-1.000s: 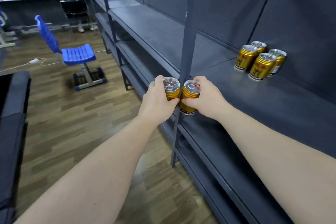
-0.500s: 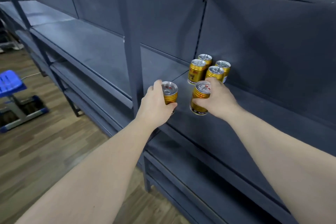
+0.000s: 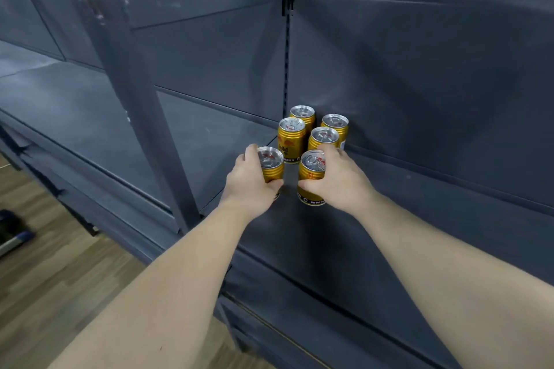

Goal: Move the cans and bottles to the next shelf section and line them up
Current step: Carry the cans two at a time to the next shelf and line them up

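Fingers clamped on two gold cans.
My left hand [image 3: 250, 186] grips the left can [image 3: 272, 165], my right hand [image 3: 340, 181] the right can [image 3: 311, 180], just before four standing cans [image 3: 292, 141] on the grey shelf [image 3: 404, 219]; pushing too far could topple them.

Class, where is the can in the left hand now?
Head view, centre: the left can, gripped by the left hand, is left of the right can in the right hand, in front of four standing cans.

Glossy gold metal cans [image 3: 292, 141] with silvery lids stand on matt grey shelf [image 3: 389, 228]; wood-grain floor [image 3: 60, 272].
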{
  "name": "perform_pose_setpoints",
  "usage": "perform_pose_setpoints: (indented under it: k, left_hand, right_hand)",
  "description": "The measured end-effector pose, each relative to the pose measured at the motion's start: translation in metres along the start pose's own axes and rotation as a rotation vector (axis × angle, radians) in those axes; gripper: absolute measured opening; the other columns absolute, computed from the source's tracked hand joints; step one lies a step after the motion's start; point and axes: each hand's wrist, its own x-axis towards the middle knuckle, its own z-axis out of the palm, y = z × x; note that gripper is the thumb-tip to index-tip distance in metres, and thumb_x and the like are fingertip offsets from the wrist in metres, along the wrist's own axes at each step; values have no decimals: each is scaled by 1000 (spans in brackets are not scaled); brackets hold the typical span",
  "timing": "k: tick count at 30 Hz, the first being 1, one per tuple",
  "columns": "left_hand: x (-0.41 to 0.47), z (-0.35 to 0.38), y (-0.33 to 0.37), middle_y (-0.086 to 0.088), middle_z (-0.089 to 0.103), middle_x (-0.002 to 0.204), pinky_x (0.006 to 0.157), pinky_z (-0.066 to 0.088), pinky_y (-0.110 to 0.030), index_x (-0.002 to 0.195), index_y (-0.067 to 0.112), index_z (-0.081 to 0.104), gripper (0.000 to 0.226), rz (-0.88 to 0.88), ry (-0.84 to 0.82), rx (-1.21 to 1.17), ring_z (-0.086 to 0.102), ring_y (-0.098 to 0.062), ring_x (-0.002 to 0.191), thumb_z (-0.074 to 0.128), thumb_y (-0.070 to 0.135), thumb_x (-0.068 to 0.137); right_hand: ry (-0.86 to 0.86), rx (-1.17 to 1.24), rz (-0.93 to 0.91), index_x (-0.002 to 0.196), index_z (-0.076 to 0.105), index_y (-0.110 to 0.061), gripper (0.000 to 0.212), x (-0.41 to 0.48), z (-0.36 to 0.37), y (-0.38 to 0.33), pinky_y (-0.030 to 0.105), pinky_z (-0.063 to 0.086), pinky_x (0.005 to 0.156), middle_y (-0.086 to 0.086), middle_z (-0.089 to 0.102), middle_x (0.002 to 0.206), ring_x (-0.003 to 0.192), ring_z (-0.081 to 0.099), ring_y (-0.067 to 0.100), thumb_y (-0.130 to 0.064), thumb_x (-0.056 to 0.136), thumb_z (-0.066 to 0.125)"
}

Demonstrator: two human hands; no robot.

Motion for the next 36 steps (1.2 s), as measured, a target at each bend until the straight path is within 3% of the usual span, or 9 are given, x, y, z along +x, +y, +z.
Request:
perform_pose_setpoints:
  k: [12,21,27,36]
  left_hand:
    - [52,9,-16,-6,48,141,99,49,-40,145,22,32,74,207,-161,-120,54,-29,124,77,26,86]
    - [53,10,-33,-6,32,157,109,40,-42,158,21,7,97,213,-229,-201,40,-28,140,74,30,89]
    - [55,16,-45,-6,44,149,107,42,-42,152,20,23,85,236,-225,-205,46,-27,135,77,25,87]
    - [69,22,-38,-3,47,146,105,41,-37,148,20,26,73,216,-274,-260,47,-25,134,72,14,91]
  right_hand:
    - [116,40,179,144,35,-28,80,3,19,-16,39,49,101,0,46,141,126,52,22,-44,79,79]
    - [215,197,260,149,26,-31,88,-5,34,-23,42,46,107,-5,43,147,132,48,18,-35,81,81]
    - [209,236,294,150,21,-31,86,-13,42,-20,38,46,106,-7,45,147,132,48,17,-28,86,78]
    - [246,229,325,147,24,-28,82,-3,45,-24,42,47,107,-4,46,146,131,50,20,-28,86,79]
